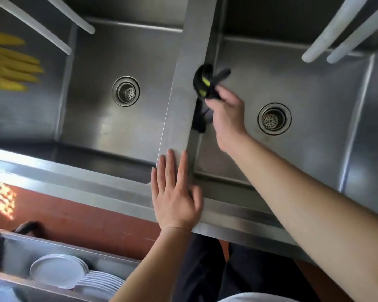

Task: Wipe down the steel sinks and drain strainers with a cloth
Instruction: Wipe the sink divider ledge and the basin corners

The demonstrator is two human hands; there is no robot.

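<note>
Forearms enter from the bottom edge, nearest the lens. Left hand lies flat, fingers straight and together, palm down on the near end of the steel divider where it meets the front rim.

Cloth: dark with yellow-green patches, bunched, gripped by the curled fingers of the right hand. It sits against the right edge of the divider, at the upper lip of the right sink; one tail hangs down along the sink's inner wall, below the hand.

Right strainer: perforated, seated in its drain, just right of the gripping hand, not touched. Left sink has its own strainer in the basin floor, well apart from both hands.

Surroundings: white tubes slant in over the right sink from the top right, two more over the left sink. Yellow rubber gloves, blurred, at the left edge. Below the front rim, lower left, a metal bin holds stacked white plates.
</note>
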